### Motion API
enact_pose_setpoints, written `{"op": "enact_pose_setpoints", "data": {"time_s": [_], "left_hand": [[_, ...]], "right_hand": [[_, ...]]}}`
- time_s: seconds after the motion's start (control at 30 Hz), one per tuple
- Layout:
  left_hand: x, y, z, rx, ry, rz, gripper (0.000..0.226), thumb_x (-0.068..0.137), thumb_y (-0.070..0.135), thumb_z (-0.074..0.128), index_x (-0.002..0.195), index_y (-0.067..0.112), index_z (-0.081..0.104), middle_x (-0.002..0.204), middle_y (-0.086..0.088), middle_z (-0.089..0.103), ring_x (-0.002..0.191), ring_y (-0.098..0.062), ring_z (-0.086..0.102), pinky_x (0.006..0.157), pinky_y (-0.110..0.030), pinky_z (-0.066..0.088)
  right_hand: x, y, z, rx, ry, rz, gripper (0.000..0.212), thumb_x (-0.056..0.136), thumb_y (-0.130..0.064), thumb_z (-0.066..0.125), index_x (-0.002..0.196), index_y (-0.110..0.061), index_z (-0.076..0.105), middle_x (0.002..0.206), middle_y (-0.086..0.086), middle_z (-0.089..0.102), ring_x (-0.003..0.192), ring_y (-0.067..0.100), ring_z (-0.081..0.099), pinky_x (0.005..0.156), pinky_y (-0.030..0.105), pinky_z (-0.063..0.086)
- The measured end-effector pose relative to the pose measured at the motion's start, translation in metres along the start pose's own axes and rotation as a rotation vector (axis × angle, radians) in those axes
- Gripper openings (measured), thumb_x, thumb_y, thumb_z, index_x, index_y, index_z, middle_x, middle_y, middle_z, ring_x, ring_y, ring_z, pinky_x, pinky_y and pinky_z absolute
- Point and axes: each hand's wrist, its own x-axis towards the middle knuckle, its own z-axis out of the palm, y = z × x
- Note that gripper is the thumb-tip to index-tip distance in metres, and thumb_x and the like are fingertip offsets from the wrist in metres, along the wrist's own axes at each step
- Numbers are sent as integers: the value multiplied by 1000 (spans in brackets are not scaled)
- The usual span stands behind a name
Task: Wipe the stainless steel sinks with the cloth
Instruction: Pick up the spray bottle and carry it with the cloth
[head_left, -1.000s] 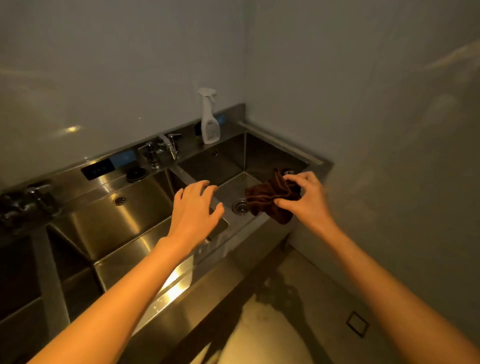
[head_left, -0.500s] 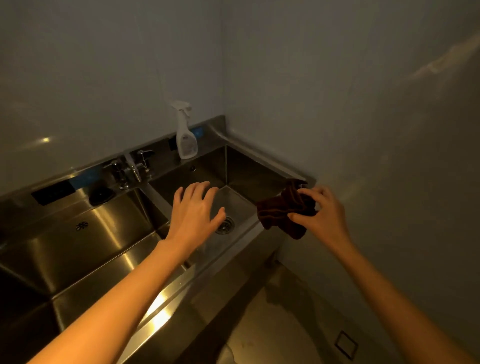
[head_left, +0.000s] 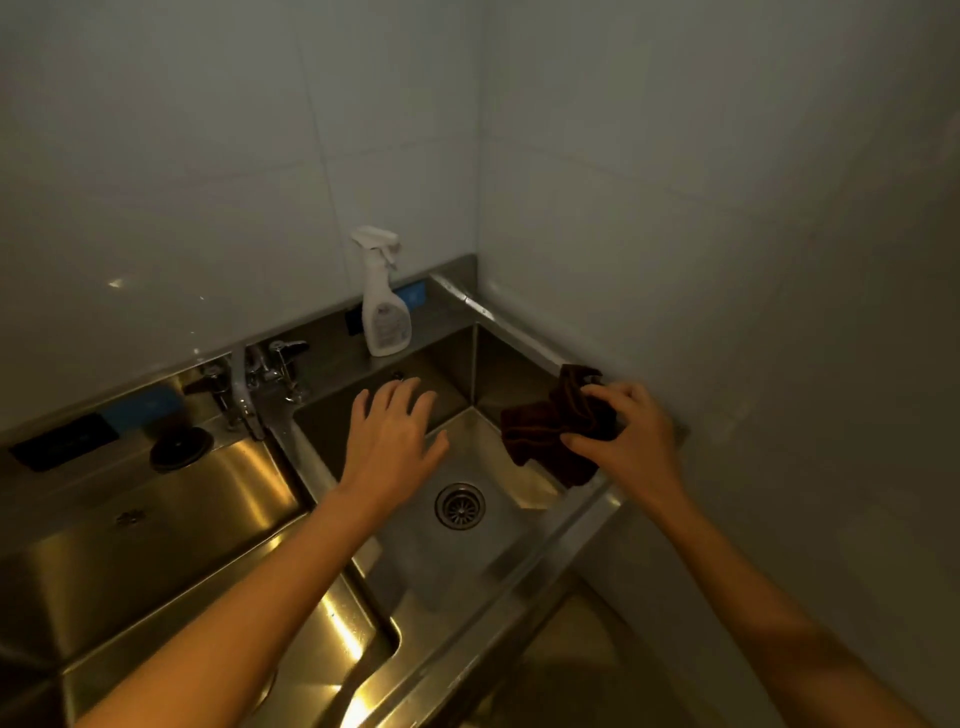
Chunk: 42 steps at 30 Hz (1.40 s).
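A crumpled dark brown cloth (head_left: 550, 431) hangs over the right side of the right stainless steel sink (head_left: 519, 364), pinched between the thumb and fingers of my right hand (head_left: 631, 441). My left hand (head_left: 392, 441) hovers above the same sink with its fingers spread and holds nothing. The sink's round drain (head_left: 460, 505) shows between my two forearms. A second steel sink (head_left: 156, 525) lies to the left.
A white spray bottle (head_left: 382, 301) stands on the back ledge behind the right sink. Taps (head_left: 260, 374) rise between the two sinks, and a black stopper (head_left: 181, 448) lies left of them. Tiled walls close in behind and on the right.
The view has shifted toward the right sink, which now fills the centre. Both hands have moved over that sink, the right still holding the cloth.
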Motion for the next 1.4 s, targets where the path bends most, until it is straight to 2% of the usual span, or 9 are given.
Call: {"op": "enact_pose_setpoints", "data": {"time_s": [0.13,0.27,0.43,0.57,0.73,0.83,0.93,1.13,1.4], "left_hand": [[25,-7,17,-16,-14,-47,53,88,45,53,135,20,48,143,-8,44,135,-25,36,112,-48,22],[48,-14,36,-24,-18,-144,57,87,44,56,136,17,46,143,-10,44,133,-27,38,111,-49,25],[82,-12,63,9,-60,-300,64,89,49,52,142,18,35,148,-10,34,138,-27,29,113,-50,25],[117,-5,88,10,-93,-459,69,88,51,50,144,18,28,149,-11,29,138,-28,25,112,-52,26],[153,1,110,16,-101,-607,72,89,51,48,146,16,22,152,-13,26,139,-31,24,111,-53,26],[167,0,120,-2,-46,-640,74,89,49,51,147,14,20,151,-14,28,138,-32,27,109,-53,29],[182,-11,128,-18,-15,-653,75,88,47,52,147,14,19,151,-14,28,138,-32,27,108,-53,31],[213,-47,156,-67,34,-658,79,89,45,53,149,15,13,155,-15,20,141,-35,21,112,-55,26],[238,-85,191,-214,43,-745,89,88,41,59,151,12,3,157,-17,10,143,-36,15,114,-52,18]], "right_hand": [[32,10,16,-20,-79,-16,52,65,-19,84,113,-23,64,101,-9,48,95,8,49,83,16,41],[71,25,34,-4,-150,-46,52,65,-18,84,112,-24,64,99,-10,49,94,8,50,86,22,45],[129,50,56,51,-257,-78,51,65,-15,83,108,-29,62,96,-19,45,91,-7,47,83,9,38],[173,69,71,82,-330,-135,49,64,-12,83,108,-23,66,94,-21,42,88,-2,48,79,13,40],[214,90,90,39,-420,-231,50,66,-17,82,113,-18,65,96,-20,42,87,-5,48,76,7,38],[228,99,103,13,-450,-265,52,66,-21,82,115,-20,64,101,-10,48,92,4,51,79,7,40],[238,105,118,30,-452,-242,53,64,-21,83,114,-20,65,101,-8,50,92,6,52,79,5,38],[255,110,150,18,-461,-198,52,65,-19,82,113,-16,66,103,-1,53,94,10,53,83,18,45],[269,116,185,-12,-478,-145,52,67,-21,82,116,-17,65,102,-7,48,94,3,47,80,3,35]]}}
